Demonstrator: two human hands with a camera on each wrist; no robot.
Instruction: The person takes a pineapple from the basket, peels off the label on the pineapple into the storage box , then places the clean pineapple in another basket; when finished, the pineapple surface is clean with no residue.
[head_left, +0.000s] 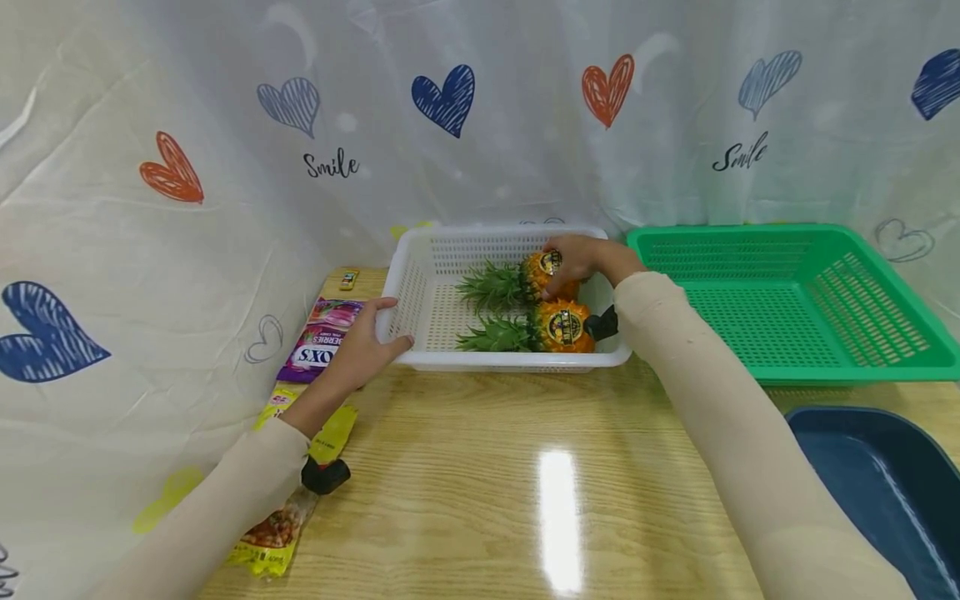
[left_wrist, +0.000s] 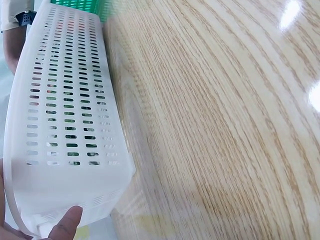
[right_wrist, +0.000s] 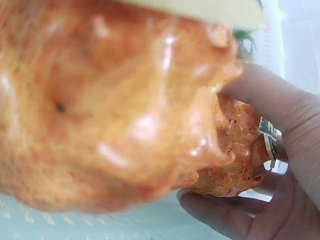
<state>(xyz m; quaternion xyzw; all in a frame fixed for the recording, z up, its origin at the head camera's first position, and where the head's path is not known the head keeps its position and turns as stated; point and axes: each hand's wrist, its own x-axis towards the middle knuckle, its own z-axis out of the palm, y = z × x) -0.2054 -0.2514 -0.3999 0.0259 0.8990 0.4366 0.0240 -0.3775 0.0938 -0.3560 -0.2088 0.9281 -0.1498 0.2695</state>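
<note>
Two small pineapples with green leafy crowns lie on their sides in a white plastic basket point(head_left: 510, 360). My right hand point(head_left: 581, 260) holds the back pineapple point(head_left: 534, 275), fingers and thumb around its body. In the right wrist view, that pineapple point(right_wrist: 237, 150) shows between thumb and fingers. The front pineapple point(head_left: 564, 327), with a round black and yellow label, lies beside it, close to the right wrist camera. At the basket's left end my left hand point(head_left: 367, 337) grips the rim. The left wrist view shows its thumb point(left_wrist: 67, 225) against the slotted basket's outside.
To the right stands a green slotted basket point(head_left: 847, 373), with a dark blue tub point(head_left: 870, 467) in front of it. Down the left side lie a purple candy bag point(head_left: 318, 337), yellow food packets point(head_left: 333, 433) and a tiny yellow packet point(head_left: 348, 280). A printed curtain hangs behind.
</note>
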